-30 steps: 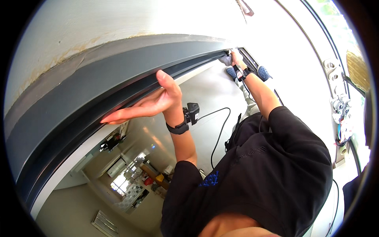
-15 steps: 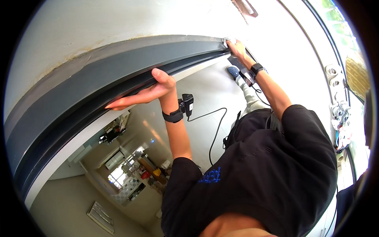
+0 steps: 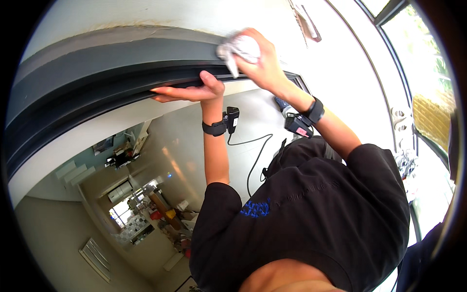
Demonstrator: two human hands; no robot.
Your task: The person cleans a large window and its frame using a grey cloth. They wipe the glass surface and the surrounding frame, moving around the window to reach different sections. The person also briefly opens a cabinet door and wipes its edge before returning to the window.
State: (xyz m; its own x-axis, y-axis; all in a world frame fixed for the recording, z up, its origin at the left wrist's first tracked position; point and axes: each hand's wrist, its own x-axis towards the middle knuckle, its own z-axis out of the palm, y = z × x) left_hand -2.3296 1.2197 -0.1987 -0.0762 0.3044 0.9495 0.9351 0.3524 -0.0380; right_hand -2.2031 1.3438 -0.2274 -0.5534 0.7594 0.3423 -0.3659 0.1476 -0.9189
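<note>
My right hand (image 3: 266, 62) grips a crumpled white cloth (image 3: 245, 47), slightly blurred by motion, in front of the dark grey frame (image 3: 131, 56) and the wall above it. Whether the cloth touches the frame, I cannot tell. Against the black grooved lower edge of that frame rests my left hand (image 3: 197, 92), its fingers stretched out flat and the thumb raised, holding nothing. Each wrist wears a black strap; a small black box (image 3: 233, 120) is fixed to the left one, and another black box (image 3: 297, 125) to the right one.
A black cable (image 3: 260, 151) hangs from the left wrist box. Beyond the opening lies a room with a cluttered table (image 3: 163, 204). Glazed panels (image 3: 413, 58) stand at the right, beside a yellowish textured object (image 3: 433, 121). Shoes (image 3: 406, 160) line the right side.
My right hand has brought the cloth from the frame's right end leftward, close to my left hand. The left hand keeps its flat pose on the frame. The whole view has shifted.
</note>
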